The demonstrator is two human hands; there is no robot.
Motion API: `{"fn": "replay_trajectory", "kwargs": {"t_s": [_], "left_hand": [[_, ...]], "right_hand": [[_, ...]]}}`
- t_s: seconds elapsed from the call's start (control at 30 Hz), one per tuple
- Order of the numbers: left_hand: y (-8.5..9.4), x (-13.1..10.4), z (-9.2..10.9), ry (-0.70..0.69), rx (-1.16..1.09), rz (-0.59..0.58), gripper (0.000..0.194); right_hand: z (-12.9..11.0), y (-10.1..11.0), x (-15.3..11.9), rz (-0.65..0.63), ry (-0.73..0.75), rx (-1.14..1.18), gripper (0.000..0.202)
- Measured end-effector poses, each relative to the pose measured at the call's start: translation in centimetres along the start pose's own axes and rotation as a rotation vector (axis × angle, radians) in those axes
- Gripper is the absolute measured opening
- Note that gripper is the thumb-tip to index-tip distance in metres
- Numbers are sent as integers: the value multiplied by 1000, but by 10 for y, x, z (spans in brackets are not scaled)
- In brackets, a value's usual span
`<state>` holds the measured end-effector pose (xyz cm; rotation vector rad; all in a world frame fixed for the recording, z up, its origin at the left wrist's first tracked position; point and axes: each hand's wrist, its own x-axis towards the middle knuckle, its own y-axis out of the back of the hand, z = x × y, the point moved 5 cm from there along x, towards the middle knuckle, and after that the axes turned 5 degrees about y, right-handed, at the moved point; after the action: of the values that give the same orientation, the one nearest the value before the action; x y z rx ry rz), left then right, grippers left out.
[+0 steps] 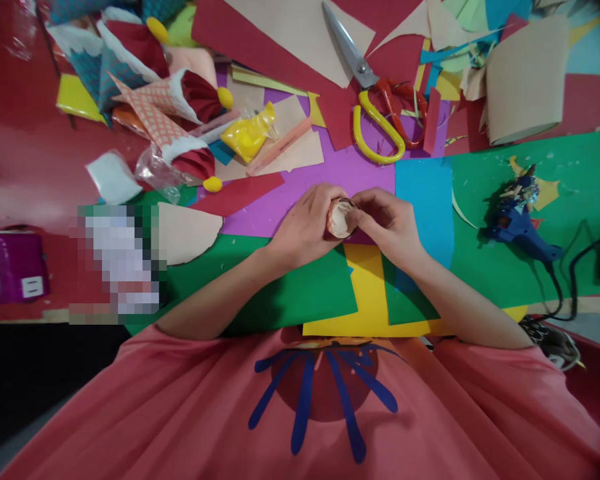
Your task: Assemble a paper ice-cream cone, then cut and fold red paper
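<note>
Left hand (307,220): grip closed around a small patterned paper piece (341,221), pale open end facing the camera. Right hand (391,223): grip narrow — thumb and fingers on the same piece at its right edge. The piece is held over the purple sheet (340,173). Beyond the hands lie scissors (363,68); to the right, a blue glue gun (523,233).

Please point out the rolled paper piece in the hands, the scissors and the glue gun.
Rolled paper piece (341,219): head view, on its pale inside.
Scissors (362,68): head view, on the pivot.
Glue gun (519,235): head view, on its blue body.
</note>
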<state>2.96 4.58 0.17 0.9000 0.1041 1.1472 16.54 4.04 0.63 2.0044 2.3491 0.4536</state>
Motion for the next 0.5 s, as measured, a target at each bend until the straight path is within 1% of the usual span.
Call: {"fn": "replay_trajectory", "kwargs": {"t_s": [0.07,0.2,0.27,0.4,0.5], "left_hand": [[0,0,1,-1,0,1,26],[-2,-1,-1,41,-26,-62,26],[-3,-2,0,28,-37,-79,27],[-3,-3,2,-25,-30,-77,26],[-2,-2,1,2,-37,-82,30]], "right_hand": [[-1,2,0,14,8,-47,6],[-2,3,0,19,3,-125,8],[-2,3,-1,20,7,-140,9],[-1,3,-1,26,17,-130,6],[0,3,0,11,-11,-85,7]]}}
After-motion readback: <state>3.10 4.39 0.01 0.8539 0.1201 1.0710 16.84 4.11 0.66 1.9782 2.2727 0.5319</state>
